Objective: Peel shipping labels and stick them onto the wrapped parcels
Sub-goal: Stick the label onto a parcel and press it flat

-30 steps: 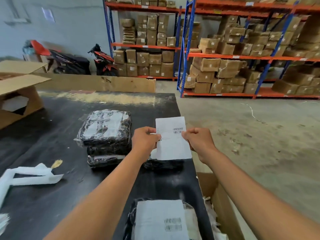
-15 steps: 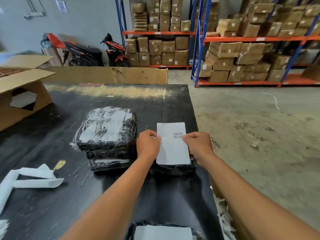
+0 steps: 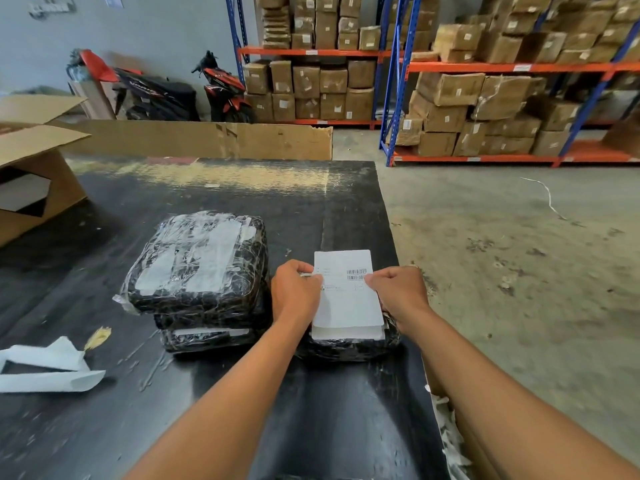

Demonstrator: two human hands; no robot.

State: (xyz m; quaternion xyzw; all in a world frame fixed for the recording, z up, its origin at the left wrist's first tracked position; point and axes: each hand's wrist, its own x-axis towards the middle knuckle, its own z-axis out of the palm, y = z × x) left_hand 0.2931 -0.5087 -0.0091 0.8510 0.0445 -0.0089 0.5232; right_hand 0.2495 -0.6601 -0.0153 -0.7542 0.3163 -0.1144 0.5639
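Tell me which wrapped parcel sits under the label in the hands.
The lone black parcel right beneath the label; the stacked parcels sit off to its left, clear of the label.

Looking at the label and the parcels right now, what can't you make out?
Head view:
- Print on the label: too small to read.
- The parcel under it: top hidden by the label, left hand and right hand; contact unclear.
- Label's sticky side: faces away, so peeled or not is unknown.
- Lower parcels in the stack: covered by the top one.
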